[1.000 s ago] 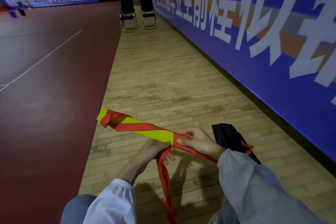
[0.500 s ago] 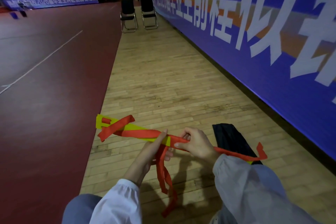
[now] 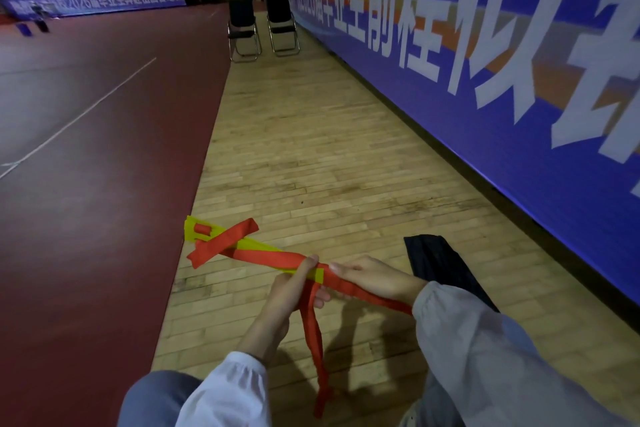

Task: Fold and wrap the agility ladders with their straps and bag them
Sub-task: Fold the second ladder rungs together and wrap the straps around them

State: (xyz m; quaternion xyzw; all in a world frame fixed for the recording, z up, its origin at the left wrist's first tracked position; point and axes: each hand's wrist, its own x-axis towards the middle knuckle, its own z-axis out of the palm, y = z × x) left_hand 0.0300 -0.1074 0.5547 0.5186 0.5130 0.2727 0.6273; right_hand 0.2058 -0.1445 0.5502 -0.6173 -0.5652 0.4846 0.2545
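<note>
A folded agility ladder, a bundle of yellow rungs wound with red strap, is held above the wooden floor, its far end pointing left. My left hand grips the bundle's middle from below, thumb on top. My right hand holds the strap-wrapped part just to the right. A loose red strap tail hangs down between my hands. Another short red end sticks out at the far end. A black bag lies flat on the floor behind my right wrist, partly hidden by my sleeve.
A long blue banner wall runs along the right. Two black folding chairs stand far ahead. Dark red court flooring lies to the left of the wood strip. My knees and sleeves fill the bottom edge.
The strap piece that reached right past my right arm is gone from there and now lies along the bundle under my right hand. The hanging tail dangles longer.
</note>
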